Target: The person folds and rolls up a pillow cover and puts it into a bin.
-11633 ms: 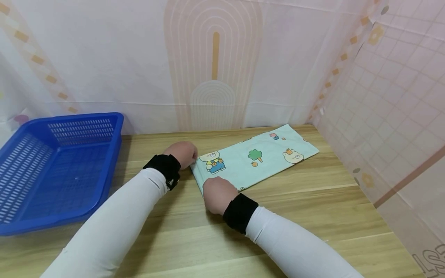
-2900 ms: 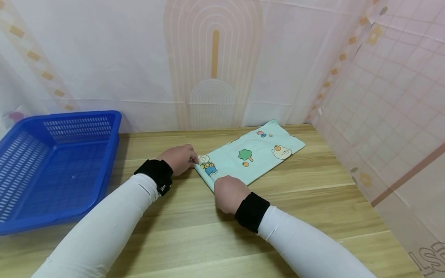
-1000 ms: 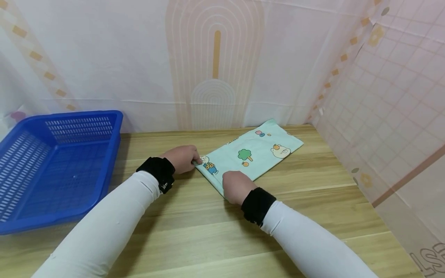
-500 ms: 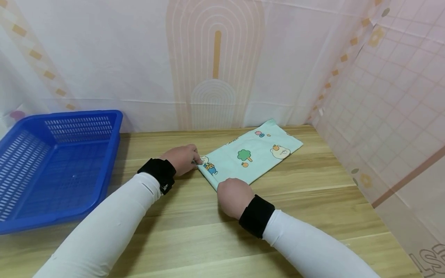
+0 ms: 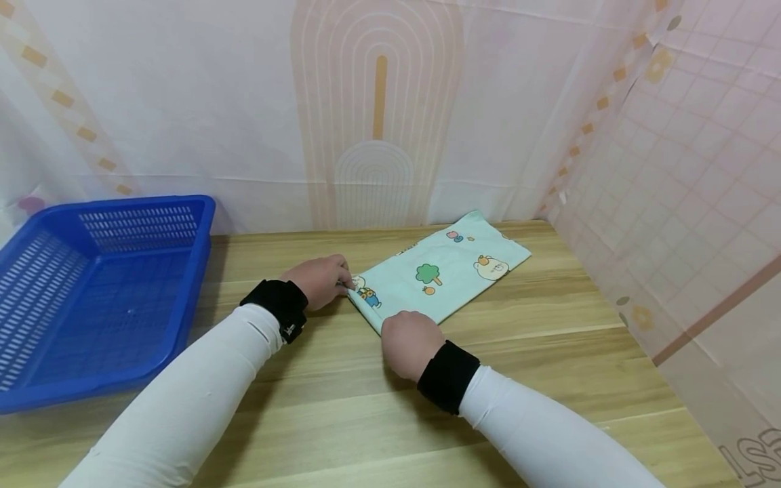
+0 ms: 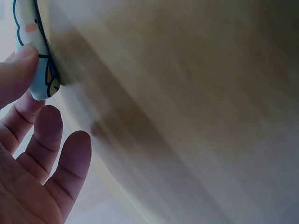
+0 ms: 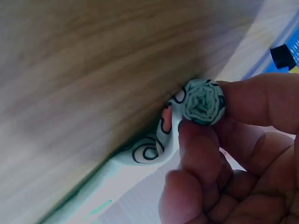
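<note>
A mint-green printed cloth [image 5: 454, 278] lies as a long flat strip on the table, slanting away to the right. Its left end is rolled into a narrow tube. At the far corner of that roll, my left hand [image 5: 318, 281] pinches the fabric; the left wrist view shows the thumb on the rolled cloth [image 6: 35, 74] and other fingers loosely bent below it. My right hand [image 5: 411, 346] grips the near end of the roll. Tight spiral layers of the cloth [image 7: 203, 102] show between its thumb and fingers in the right wrist view.
A blue plastic basket [image 5: 198, 298] with slotted sides stands at the left of the wooden table [image 5: 329, 420]. Pale patterned sheets hang as a back wall [image 5: 256, 102] and a right wall [image 5: 702, 203], close behind the cloth's far end.
Compared with the oldest frame, the cloth's left end has gone from flat to rolled, and its right end sits farther left. Over the last half second, hands and cloth have barely moved.
</note>
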Demonstrator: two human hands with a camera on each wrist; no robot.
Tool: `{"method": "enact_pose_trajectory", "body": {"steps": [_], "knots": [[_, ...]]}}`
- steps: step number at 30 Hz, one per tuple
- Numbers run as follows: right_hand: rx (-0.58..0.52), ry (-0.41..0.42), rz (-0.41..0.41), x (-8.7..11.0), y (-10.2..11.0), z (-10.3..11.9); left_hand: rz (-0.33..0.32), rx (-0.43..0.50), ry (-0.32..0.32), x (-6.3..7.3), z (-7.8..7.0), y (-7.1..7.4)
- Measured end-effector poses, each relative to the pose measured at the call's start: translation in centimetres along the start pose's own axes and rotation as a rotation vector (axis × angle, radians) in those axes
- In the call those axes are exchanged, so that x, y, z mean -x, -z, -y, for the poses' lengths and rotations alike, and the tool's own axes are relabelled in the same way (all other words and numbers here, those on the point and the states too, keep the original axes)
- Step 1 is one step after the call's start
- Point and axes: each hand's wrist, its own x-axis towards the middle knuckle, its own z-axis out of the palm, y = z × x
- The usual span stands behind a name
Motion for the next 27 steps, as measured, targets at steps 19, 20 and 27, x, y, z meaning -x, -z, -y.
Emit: {"method": "enact_pose_trajectory", "body": {"steps": [19, 20, 27], "knots": [[-0.369, -0.132, 0.262, -1.9, 0.9, -3.4, 0.118, 0.227, 0.157, -1.5, 1.1, 0.1], [-0.367, -0.131, 0.266, -2.0, 0.9, -3.5, 0.121, 0.245, 0.164, -1.6, 1.2, 0.0], [-0.363, -0.101, 0.239, -2.3, 1.0, -4.1, 0.074, 0.286, 0.220, -2.0, 1.1, -0.2]]}}
